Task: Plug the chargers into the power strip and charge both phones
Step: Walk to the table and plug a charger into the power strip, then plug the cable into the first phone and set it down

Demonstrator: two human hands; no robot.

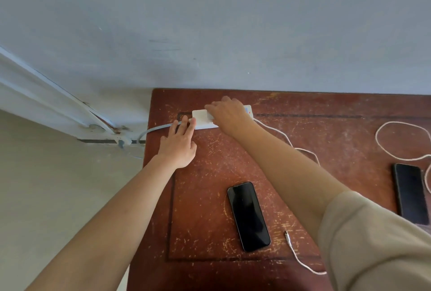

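Observation:
A white power strip (247, 109) lies at the far edge of the worn red-brown table (326, 132), against the wall. My right hand (227, 112) covers its middle and grips a white charger block (201, 115) sitting on the strip. My left hand (178, 145) lies flat with fingertips pressing the strip's left end. A white cable (285, 138) runs from under my right hand down behind my forearm, and its free plug (286, 234) lies beside a black phone (248, 216). A second black phone (410, 192) lies at the right edge.
A second white cable (382, 143) loops on the table at the far right, near the second phone. The strip's grey cord (154, 128) drops off the table's left edge toward a wall socket (121, 142). A grey-blue wall stands directly behind the table.

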